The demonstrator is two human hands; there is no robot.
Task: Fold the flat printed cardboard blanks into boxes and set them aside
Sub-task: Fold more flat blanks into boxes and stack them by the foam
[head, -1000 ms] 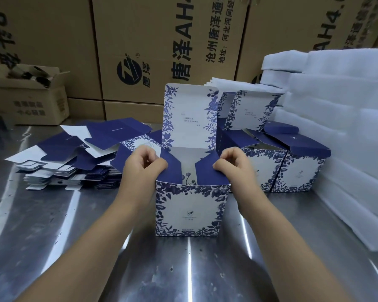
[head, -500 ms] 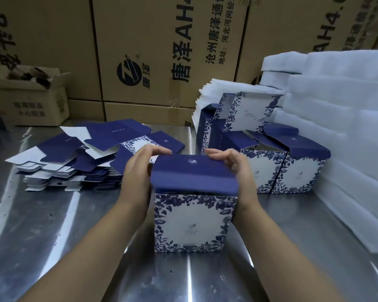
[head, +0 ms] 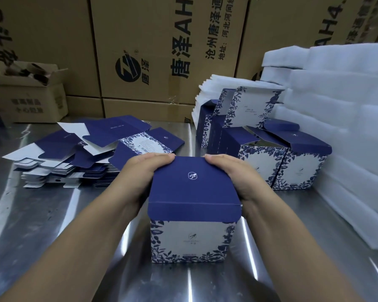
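Note:
A folded box (head: 192, 236) with a dark blue lid and white, blue-flowered sides stands on the steel table (head: 52, 225) right in front of me. Its lid lies flat over the top, the front tuck flap hanging down outside the front wall. My left hand (head: 140, 177) clasps the box's left side and my right hand (head: 238, 179) its right side, fingertips resting on the lid's far edge. A loose heap of flat blue and white blanks (head: 92, 149) lies at the left. Several folded boxes (head: 282, 162) stand at the right, some with lids open.
Stacks of white foam sheets (head: 336, 127) fill the right side and back right. Large brown shipping cartons (head: 162, 51) form a wall behind the table. A small open carton (head: 28, 94) sits at the far left.
The lid, upright a second ago, has been folded down flat over the box. The box has come nearer to me and both hands now clasp its sides.

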